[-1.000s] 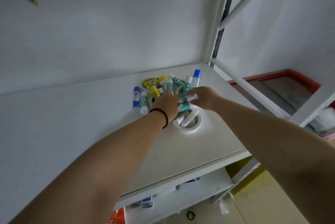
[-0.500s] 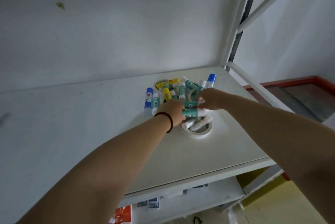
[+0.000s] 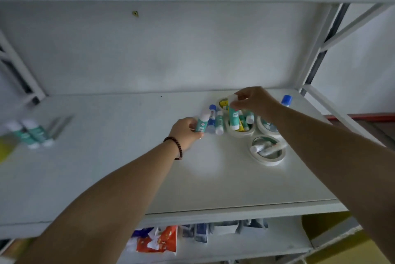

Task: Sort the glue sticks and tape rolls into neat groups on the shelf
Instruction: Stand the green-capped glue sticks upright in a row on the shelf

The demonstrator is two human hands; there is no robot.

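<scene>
- Head view: the left hand [image 3: 186,133] grips a teal glue stick with a white cap [image 3: 202,122], fingers curled round its lower body, the stick tilted with the cap toward the far side. A dark bead bracelet [image 3: 175,147] sits on that wrist.
- Right hand [image 3: 254,101] pinches the white cap of a second teal glue stick [image 3: 233,117], which hangs nearly upright above a tape roll.
- Just right of the left hand lie a blue-and-white glue stick [image 3: 212,119] and another teal one [image 3: 219,123], side by side and touching.
- Glue sticks and tape rolls are mixed in a cluster [image 3: 243,121] on the right half of the shelf [image 3: 106,157]. The near tape roll [image 3: 268,150] lies flat with two sticks inside its ring; two more rolls lie just beyond it, partly under the right forearm.
- A blue-capped stick [image 3: 286,100] shows at the far right, near the shelf's upright post.
- Two teal sticks [image 3: 32,134] lie together near the left edge, well apart from the cluster, blurred.
- Open shelf surface stretches between those two sticks and the left hand, and from the cluster to the near edge.
- Labels on the sticks are too blurred to read.
- Lower shelf [image 3: 245,242] holds packets, one orange and white [image 3: 158,240], print unreadable.
</scene>
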